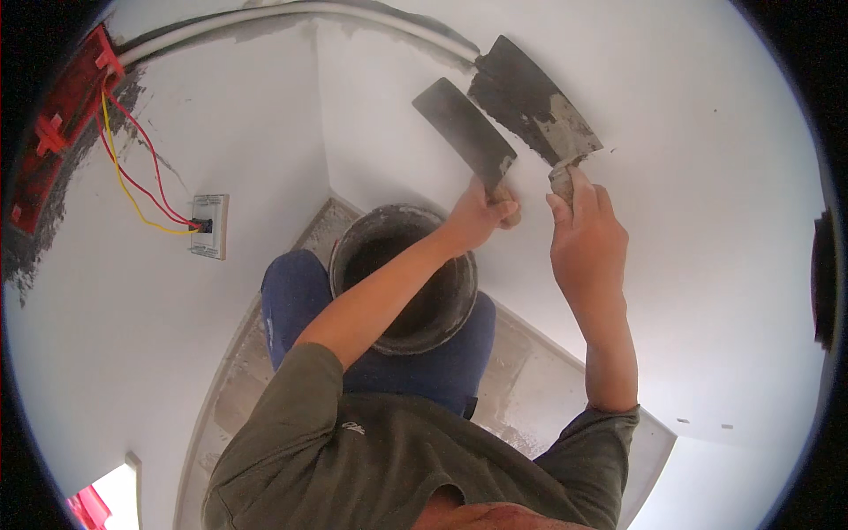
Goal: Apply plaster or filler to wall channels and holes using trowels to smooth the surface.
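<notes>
My left hand is closed around the short handle of a dark, flat-bladed trowel, its blade pointing up and to the left. My right hand grips the handle of a second, wider trowel, smeared with dark and pale grey mortar. The wider blade lies close to the white wall, its far corner near the end of a pale conduit set in a mortared groove. Whether that blade touches the wall I cannot tell. Below my left forearm a round, dark bucket sits between my knees, its inside in shadow.
On the left wall is a white socket plate with red and yellow wires running to red junction boxes. Dark mortar surrounds the boxes. The walls meet in a corner ahead, above a dusty tiled floor.
</notes>
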Motion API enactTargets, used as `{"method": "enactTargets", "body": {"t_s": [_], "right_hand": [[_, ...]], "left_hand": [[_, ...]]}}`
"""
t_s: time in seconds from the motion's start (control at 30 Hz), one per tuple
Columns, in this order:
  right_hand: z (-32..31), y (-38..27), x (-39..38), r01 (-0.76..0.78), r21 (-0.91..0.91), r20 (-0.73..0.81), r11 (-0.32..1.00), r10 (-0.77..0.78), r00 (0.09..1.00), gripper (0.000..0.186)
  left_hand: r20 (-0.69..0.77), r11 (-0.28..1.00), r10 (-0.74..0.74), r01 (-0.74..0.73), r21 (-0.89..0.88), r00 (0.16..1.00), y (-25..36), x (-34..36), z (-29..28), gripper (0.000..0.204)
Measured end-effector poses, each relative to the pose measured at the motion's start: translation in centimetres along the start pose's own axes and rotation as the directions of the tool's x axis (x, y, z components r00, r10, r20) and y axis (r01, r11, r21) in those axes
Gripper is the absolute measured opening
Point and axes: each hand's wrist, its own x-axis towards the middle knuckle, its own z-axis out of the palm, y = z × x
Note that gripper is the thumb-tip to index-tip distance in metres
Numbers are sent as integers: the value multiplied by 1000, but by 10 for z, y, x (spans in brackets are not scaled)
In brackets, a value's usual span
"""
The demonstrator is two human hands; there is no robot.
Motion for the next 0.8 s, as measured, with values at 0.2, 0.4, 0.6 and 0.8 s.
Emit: {"method": "enactTargets", "body": {"t_s": [0.2, 0.4, 0.6, 0.8], "right_hand": [[-13, 0, -5, 14, 112, -41, 994, -10, 999, 35], [8, -7, 7, 85, 145, -44, 986, -80, 996, 35], [6, 5, -4, -56, 86, -22, 995, 58, 998, 34], [-15, 24, -13, 11, 209, -90, 978, 9, 996, 32]], "left_hand": [[-18, 996, 11, -9, 91, 1000, -7, 5, -5, 64], [-25, 995, 47, -45, 92, 999, -9, 6, -1, 65], [9, 999, 5, -6, 40, 1000, -7, 6, -4, 61], [-11, 990, 30, -28, 136, 999, -10, 7, -6, 59]]}}
